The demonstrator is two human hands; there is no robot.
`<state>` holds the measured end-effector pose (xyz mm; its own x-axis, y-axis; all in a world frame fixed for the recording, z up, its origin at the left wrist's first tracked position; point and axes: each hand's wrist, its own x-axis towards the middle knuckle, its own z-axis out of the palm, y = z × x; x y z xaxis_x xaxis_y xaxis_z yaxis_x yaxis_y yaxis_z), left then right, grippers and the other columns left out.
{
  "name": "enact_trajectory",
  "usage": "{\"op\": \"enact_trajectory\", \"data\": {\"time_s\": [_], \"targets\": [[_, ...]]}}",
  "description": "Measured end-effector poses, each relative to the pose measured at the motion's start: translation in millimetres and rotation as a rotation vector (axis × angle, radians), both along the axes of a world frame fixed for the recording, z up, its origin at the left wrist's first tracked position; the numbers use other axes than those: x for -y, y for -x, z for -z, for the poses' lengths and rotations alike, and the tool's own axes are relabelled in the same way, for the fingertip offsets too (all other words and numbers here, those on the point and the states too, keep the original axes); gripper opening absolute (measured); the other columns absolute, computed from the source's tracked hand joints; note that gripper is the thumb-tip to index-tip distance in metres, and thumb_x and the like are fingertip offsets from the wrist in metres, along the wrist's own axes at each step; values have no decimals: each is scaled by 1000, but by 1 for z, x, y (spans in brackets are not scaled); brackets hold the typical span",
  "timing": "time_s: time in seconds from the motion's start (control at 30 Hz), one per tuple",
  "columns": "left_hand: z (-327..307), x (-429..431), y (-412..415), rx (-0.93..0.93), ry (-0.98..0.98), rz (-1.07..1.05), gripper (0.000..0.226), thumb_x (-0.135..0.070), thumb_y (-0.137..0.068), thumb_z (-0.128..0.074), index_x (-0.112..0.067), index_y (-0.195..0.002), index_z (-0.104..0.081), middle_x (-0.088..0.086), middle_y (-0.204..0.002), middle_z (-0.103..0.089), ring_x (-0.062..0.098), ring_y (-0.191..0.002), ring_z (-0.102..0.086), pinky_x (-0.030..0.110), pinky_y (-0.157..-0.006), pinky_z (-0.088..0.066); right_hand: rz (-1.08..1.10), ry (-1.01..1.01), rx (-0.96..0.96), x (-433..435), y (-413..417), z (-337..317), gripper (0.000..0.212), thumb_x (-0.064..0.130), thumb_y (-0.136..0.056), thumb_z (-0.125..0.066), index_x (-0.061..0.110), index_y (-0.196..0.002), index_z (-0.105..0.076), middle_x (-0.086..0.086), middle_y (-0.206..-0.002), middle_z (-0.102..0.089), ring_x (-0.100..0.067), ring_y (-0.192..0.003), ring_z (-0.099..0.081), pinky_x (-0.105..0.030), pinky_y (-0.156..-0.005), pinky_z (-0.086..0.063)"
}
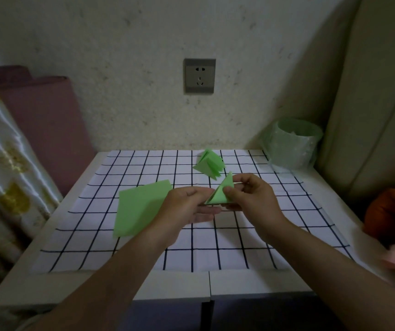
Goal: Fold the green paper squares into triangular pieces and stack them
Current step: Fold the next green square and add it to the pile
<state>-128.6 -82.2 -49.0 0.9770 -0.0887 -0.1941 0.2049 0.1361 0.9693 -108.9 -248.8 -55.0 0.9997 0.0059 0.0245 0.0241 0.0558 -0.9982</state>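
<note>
A folded green paper triangle (221, 191) is held just above the checked cloth (191, 247) at mid-table. My right hand (251, 197) pinches its right side between thumb and fingers. My left hand (187, 206) holds its lower left corner, fingers reaching under it. Flat green paper squares (139, 209) lie in a pile to the left, partly covered by my left wrist. A stack of folded green triangles (209, 163) stands at the far side of the cloth, just behind the held piece.
A bin lined with a green plastic bag (292, 144) stands at the back right corner. A wall socket (199, 76) is on the wall behind. An orange object (392, 213) lies off the table's right edge. Curtain and a pink cushion (43, 120) flank the left.
</note>
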Motion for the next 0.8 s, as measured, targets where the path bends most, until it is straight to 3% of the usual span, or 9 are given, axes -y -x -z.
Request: {"op": "enact_trajectory", "data": {"time_s": [0.13, 0.23, 0.47, 0.6, 0.8], "targets": [[6, 6, 1, 184, -212, -83, 28, -12, -85, -75, -16, -113, -72, 6, -84, -77, 24, -78, -75, 32, -72, -61, 3, -63, -35, -1, 0, 0, 37, -1, -87, -69, 19, -117, -58, -12, -86, -72, -25, -82, -73, -41, -76, -61], [10, 8, 0, 215, -215, -135, 24, -7, -87, -71, -13, -111, -73, 9, -79, -76, 24, -73, -73, 33, -72, -61, -13, -51, -48, -2, 0, -1, 36, 1, -89, -68, 29, -112, -62, -9, -92, -74, -24, -87, -73, -39, -78, -60], [13, 7, -1, 257, -216, -135, 19, -7, -89, -69, -17, -104, -76, 8, -71, -74, 22, -70, -72, 34, -72, -62, -37, -14, -103, 3, -1, -7, 24, 1, -90, -65, 13, -109, -70, -8, -99, -74, -22, -91, -71, -38, -80, -58], [13, 4, -2, 289, -284, -133, 19, -10, -89, -70, -17, -106, -76, 6, -68, -74, 20, -67, -72, 26, -67, -59, -44, 9, -144, 7, -4, -10, 9, 13, -92, -65, 12, -97, -73, -9, -101, -75, -26, -91, -70, -42, -83, -57], [12, 2, -2, 370, -279, -160, 25, -4, -89, -69, -15, -110, -74, 3, -66, -72, 14, -59, -68, 22, -61, -57, -38, 35, -149, 10, -4, -13, 11, 16, -94, -64, 11, -95, -74, -5, -95, -77, -24, -87, -70, -38, -79, -56]]}}
